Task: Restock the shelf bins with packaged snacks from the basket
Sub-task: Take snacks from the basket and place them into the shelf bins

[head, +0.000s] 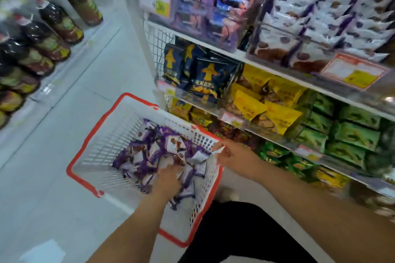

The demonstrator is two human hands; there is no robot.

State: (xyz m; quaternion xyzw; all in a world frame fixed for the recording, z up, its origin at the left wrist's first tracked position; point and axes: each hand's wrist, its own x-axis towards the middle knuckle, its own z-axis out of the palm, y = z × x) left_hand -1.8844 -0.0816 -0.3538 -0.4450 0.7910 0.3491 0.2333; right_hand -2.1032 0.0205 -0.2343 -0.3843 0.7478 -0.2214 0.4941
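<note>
Bottles [53, 34] stood in a row along the far left, off task. Basket [136, 151] sat on the floor, white with a red rim, long axis running from lower right to upper left away from the person; snacks [149, 156] (purple-and-white packets, loose heap) lay piled toward its right half.

Left hand [168, 179] was down in the heap, fingers curled into the packets; it appeared to be gathering some, though motion blur hid how many it held. Right hand [233, 156] hovered at the basket's right rim, pinching one packet [219, 150] by its edge between finger and thumb.

Bin [320, 28] holding the same purple-and-white packets sat on the upper shelf, up and to the right of both hands, well apart from the basket. Blue, yellow and green packs filled the shelves between.

Judgement: the right hand was nearer the bin and already loaded, so the lift up and rightward falls to it first. Risk: the edge pinch looked thin, and the packet could slip on the way up
</note>
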